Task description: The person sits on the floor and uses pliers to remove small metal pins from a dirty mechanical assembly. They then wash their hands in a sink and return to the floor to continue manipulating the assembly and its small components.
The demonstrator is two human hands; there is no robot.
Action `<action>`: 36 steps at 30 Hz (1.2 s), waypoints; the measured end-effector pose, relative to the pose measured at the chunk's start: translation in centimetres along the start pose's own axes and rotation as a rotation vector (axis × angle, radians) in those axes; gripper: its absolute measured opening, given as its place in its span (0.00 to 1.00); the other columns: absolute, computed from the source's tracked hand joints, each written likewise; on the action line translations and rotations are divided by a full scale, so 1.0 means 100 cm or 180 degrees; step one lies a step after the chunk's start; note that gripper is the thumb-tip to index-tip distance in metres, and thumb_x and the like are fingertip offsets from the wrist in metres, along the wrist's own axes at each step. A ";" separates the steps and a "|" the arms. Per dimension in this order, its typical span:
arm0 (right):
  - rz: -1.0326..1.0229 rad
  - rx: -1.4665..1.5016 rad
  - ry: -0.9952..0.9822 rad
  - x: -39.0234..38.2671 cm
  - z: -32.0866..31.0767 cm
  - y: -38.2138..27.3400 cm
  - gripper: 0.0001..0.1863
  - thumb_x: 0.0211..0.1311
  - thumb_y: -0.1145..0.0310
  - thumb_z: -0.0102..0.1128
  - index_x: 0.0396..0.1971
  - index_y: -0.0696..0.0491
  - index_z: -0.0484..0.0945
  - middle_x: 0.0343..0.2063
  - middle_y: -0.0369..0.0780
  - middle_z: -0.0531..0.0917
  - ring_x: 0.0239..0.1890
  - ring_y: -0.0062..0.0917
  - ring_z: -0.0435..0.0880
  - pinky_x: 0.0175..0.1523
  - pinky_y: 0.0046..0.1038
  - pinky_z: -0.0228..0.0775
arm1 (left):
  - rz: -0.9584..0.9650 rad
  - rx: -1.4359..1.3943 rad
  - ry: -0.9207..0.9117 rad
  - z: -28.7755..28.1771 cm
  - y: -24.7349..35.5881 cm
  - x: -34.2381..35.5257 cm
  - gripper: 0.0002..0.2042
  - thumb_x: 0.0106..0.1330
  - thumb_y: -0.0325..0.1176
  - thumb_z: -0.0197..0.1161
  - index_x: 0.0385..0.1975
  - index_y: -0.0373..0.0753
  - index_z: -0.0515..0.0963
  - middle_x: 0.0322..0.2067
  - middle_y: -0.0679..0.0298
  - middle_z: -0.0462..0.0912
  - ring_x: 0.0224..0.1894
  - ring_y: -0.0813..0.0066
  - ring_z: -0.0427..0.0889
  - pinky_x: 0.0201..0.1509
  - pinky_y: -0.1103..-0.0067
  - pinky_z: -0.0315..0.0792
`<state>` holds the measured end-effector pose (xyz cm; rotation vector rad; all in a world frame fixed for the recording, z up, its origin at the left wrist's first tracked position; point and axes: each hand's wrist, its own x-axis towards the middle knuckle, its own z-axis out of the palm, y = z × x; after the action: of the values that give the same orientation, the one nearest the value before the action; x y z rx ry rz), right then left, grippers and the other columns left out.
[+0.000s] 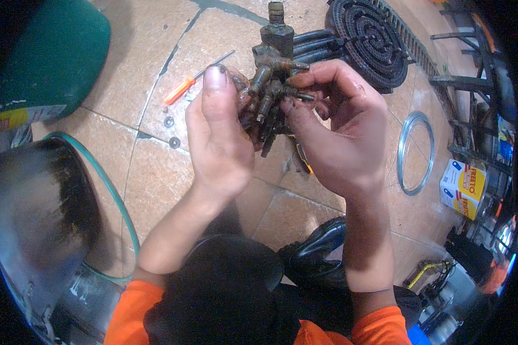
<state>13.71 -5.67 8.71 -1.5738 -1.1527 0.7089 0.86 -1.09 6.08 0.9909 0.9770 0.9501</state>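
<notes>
I hold a grimy brass-and-dark-metal valve fitting (277,40) with several short nozzles upright in front of me. My left hand (218,135) is wrapped round its left side, thumb raised along it. My right hand (342,129) has its fingers curled at the right-hand nozzles, thumb and fingertips pressed on the metal. Some of my fingertips are hidden behind the fitting. On the tiled floor beyond my left hand lie an orange-handled screwdriver (180,90) and two washers (174,142). A small yellow-and-black object (307,164) lies partly hidden below the fitting.
A black ring burner (367,46) lies at the back, near dark metal racks (460,83). To the right are a metal hoop (402,161) and a yellow-and-white carton (461,190). At left stand a green container (54,49) and a blackened metal vessel (46,201) beside a green hose (114,195). My boot (311,253) is below.
</notes>
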 end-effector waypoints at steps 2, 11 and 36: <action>0.0041 -0.0143 0.0076 -0.002 0.003 -0.011 0.14 0.49 0.83 0.61 0.38 0.59 0.72 0.31 0.35 0.77 0.34 0.14 0.76 0.38 0.16 0.69 | 0.0004 0.0071 -0.0029 -0.002 0.000 -0.001 0.26 0.66 0.64 0.40 0.37 0.44 0.69 0.22 0.69 0.71 0.19 0.80 0.68 0.17 0.82 0.58; 0.0110 0.0029 0.0016 -0.003 0.003 -0.011 0.15 0.52 0.86 0.60 0.40 0.59 0.71 0.35 0.35 0.76 0.36 0.12 0.75 0.40 0.13 0.69 | 0.0059 -0.0042 -0.0037 -0.003 0.000 0.000 0.26 0.66 0.64 0.40 0.34 0.44 0.69 0.21 0.68 0.71 0.18 0.79 0.68 0.18 0.82 0.60; 0.0346 0.1215 0.0246 -0.010 -0.001 0.000 0.15 0.49 0.87 0.59 0.36 0.57 0.71 0.33 0.33 0.75 0.33 0.12 0.74 0.34 0.14 0.66 | 0.0239 0.0018 -0.0121 -0.002 0.001 0.000 0.24 0.69 0.59 0.37 0.30 0.43 0.67 0.20 0.70 0.70 0.19 0.83 0.66 0.17 0.84 0.57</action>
<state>13.38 -6.64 8.65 -1.3328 -0.8220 0.8751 0.70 -1.04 6.13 1.0529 0.9165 0.9879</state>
